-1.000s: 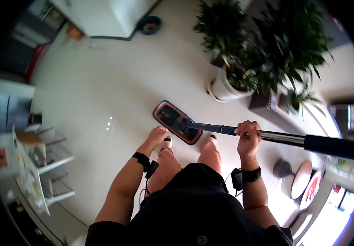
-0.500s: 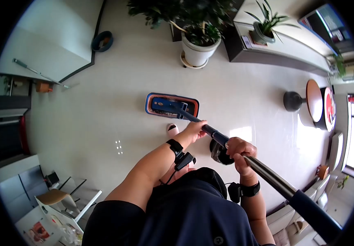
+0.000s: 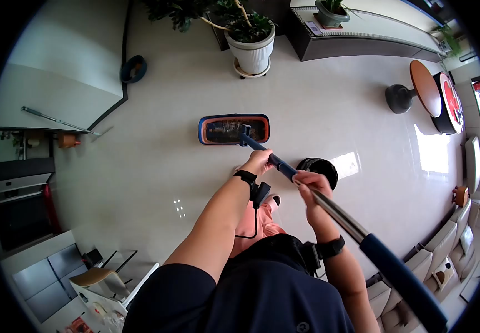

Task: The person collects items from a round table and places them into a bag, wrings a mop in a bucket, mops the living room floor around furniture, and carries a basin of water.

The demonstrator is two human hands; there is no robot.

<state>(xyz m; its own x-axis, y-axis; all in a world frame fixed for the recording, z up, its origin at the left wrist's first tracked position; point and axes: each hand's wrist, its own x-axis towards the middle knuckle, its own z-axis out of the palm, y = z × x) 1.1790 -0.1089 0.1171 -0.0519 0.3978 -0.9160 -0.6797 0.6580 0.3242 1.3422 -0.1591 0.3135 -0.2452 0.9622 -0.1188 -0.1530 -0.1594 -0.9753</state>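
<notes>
My left hand (image 3: pixel 259 162) is closed around the lower blue part of a mop pole (image 3: pixel 338 212). Higher up, my right hand (image 3: pixel 313 186) wraps the same pole near where blue meets silver metal, its fingers slightly blurred. The pole slants from the lower right down to a blue joint (image 3: pixel 245 135) inside a long blue bucket with an orange inner rim (image 3: pixel 202 131). Dark, murky water (image 3: pixel 223 130) shows in the bucket. The mop's flat head cannot be made out there. A black bin (image 3: pixel 318 164) stands on the floor just beyond my right hand.
A large potted plant (image 3: pixel 251 53) stands beyond the bucket, beside a low cabinet (image 3: pixel 356 47). At right are a round-topped table (image 3: pixel 425 89) and a sofa (image 3: pixel 440 244). On the left, a second pole (image 3: pixel 56 119) leans by the wall near a blue bowl (image 3: pixel 134 69). A chair (image 3: pixel 98 280) is lower left.
The mop's flat blue head, visible lying in the bucket before, no longer shows. My right hand has shifted up and left with the pole. The black bin is more visible; the whole view has shifted.
</notes>
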